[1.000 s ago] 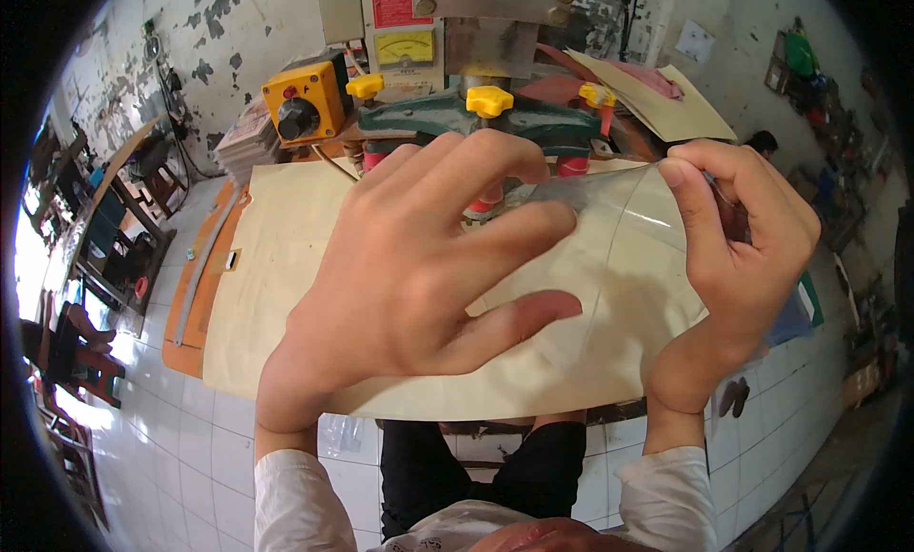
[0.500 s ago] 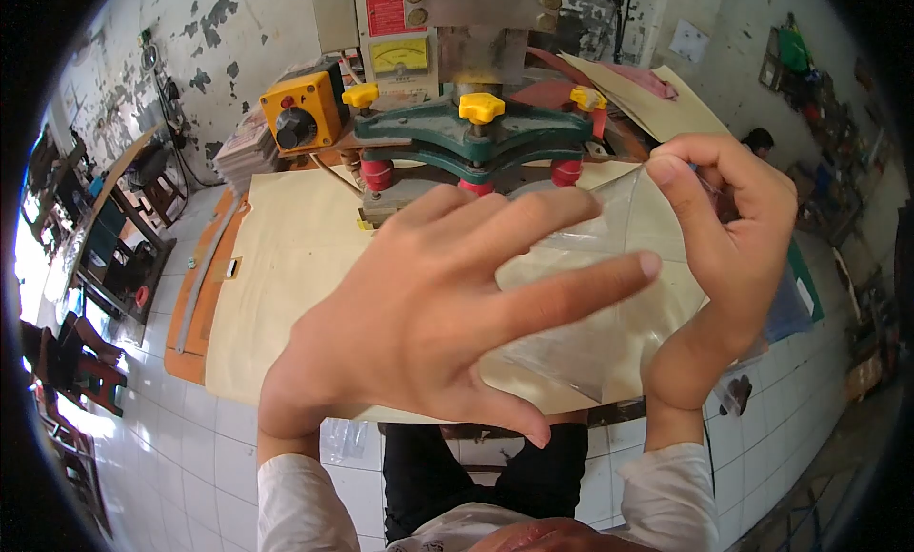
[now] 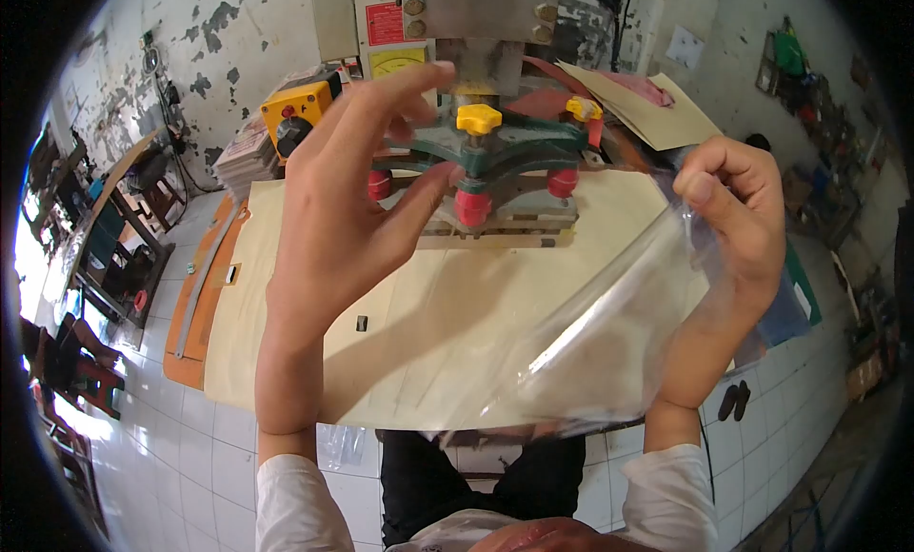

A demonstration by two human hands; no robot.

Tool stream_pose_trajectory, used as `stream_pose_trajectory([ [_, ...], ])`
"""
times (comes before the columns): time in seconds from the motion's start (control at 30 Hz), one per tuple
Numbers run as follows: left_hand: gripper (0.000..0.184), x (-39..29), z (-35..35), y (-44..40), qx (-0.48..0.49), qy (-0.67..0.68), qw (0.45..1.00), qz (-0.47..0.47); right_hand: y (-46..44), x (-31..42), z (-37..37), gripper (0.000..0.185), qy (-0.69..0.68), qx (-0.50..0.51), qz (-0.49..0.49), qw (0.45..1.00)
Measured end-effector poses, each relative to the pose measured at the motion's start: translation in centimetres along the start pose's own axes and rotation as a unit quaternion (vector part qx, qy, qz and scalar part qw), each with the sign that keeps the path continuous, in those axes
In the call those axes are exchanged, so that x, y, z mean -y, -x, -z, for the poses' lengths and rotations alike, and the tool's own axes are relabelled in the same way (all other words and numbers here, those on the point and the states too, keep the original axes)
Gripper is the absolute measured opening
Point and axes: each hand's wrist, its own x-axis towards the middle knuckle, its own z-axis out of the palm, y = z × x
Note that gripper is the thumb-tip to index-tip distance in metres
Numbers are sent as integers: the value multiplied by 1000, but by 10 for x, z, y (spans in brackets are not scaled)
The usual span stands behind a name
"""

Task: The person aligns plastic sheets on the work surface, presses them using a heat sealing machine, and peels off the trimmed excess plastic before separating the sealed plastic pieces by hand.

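In the head view my right hand [image 3: 738, 205] is closed, pinching the upper edge of a clear plastic sheet [image 3: 581, 347]. The sheet slants down from that pinch across the right half of the table, creased and shiny. My left hand [image 3: 347, 186] is raised on the left with thumb and fingers apart, holding nothing. It hides part of a green press head [image 3: 509, 162] with a yellow star knob [image 3: 479, 119] and red feet. On the cream table covering [image 3: 248, 305] lies a small black piece [image 3: 362, 324], below my left hand.
A yellow control box [image 3: 297, 108] and a paper stack [image 3: 246, 159] stand at the back left. Cream sheets [image 3: 657, 105] lie at the back right. A metal strip [image 3: 202, 285] lies along the wooden left edge. Blue material [image 3: 790, 309] is beyond my right forearm.
My left hand has moved up and left, from over the table's middle to the press. My right hand still pinches the plastic, which now sweeps lower toward the front edge. The small black piece is now visible.
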Motion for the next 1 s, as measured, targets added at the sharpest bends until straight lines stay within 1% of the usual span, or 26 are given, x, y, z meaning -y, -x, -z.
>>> stream_pose_trajectory([
  [0.03,50,3,-1,-2,-49,-65,994,-67,-1,0,1,18,3,-1,4,1000],
  [0.1,50,4,1,-3,-47,-67,994,-73,-2,2,2,20,6,-1,6,1000],
  [0.17,50,4,3,-3,-45,-68,994,-78,-4,4,-1,17,-16,-11,-50,999],
  [0.2,49,4,3,-2,-17,-38,995,-87,-5,4,-3,17,-16,-11,-51,998],
  [0.23,49,3,3,0,12,-7,995,-95,-8,4,-8,16,-41,3,-77,996],
  [0.27,49,0,3,1,13,-6,996,-94,-11,4,-12,15,-65,16,-102,992],
  [0.3,48,-3,2,2,68,51,993,-77,-14,3,-17,15,-66,16,-105,992],
  [0.33,48,-9,2,3,123,107,985,-59,-16,0,-23,15,-39,22,-97,994],
  [0.37,54,-19,3,1,170,128,976,-35,-19,-4,-27,15,-11,28,-89,996],
  [0.43,57,-11,-12,6,195,147,965,-95,-23,-16,-31,16,-3,44,-91,995],
  [0.47,57,-13,-13,7,196,147,965,-95,-24,-20,-33,18,6,61,-92,994],
  [0.5,57,-18,-12,8,244,115,959,-83,-24,-20,-35,18,6,61,-92,994],
  [0.57,56,-26,-12,11,290,82,951,-69,-24,-20,-38,18,16,47,-78,996],
  [0.63,48,-34,-14,14,315,35,948,-33,-22,-14,-39,18,31,44,-86,995],
  [0.67,40,-33,-16,18,309,2,950,-39,-21,-13,-39,18,45,39,-95,994],
  [0.7,40,-34,-14,18,309,2,950,-39,-19,-12,-38,18,45,39,-95,994],
  [0.77,32,-35,-8,17,332,-28,943,-23,-16,-12,-34,17,91,16,-78,993],
  [0.8,32,-35,-5,14,332,-28,942,-23,-15,-11,-31,17,91,16,-78,993],
  [0.87,23,-34,3,8,344,-28,938,23,-13,-7,-22,16,69,-27,-80,994],
  [0.9,23,-31,6,8,343,-28,939,22,-12,-7,-18,16,69,-27,-80,994],
  [0.97,17,-22,9,8,306,-20,951,37,-12,-8,-13,15,49,-22,-60,997],
  [1.0,12,-16,7,9,275,-1,961,12,-11,-7,-12,15,50,-22,-60,997],
])
